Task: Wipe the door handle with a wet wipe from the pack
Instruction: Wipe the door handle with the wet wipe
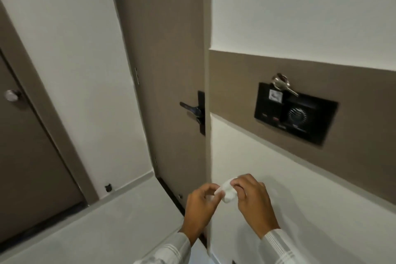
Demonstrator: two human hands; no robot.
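Observation:
A dark lever door handle (191, 110) on a black plate sticks out from the brown door (167, 49) in the middle of the view. Well below it, both hands hold a small bunched white wet wipe (225, 192) between them. My left hand (200, 206) pinches the wipe's left end with its fingertips. My right hand (254, 199) grips its right side. The hands are in front of the white wall, lower right of the handle. The pack of wipes is not in view.
A black wall panel (295, 113) with a key (282, 84) in its top sits on a brown band at the right. A second brown door with a round silver knob (11, 94) stands at the left. Pale floor (107, 221) lies below.

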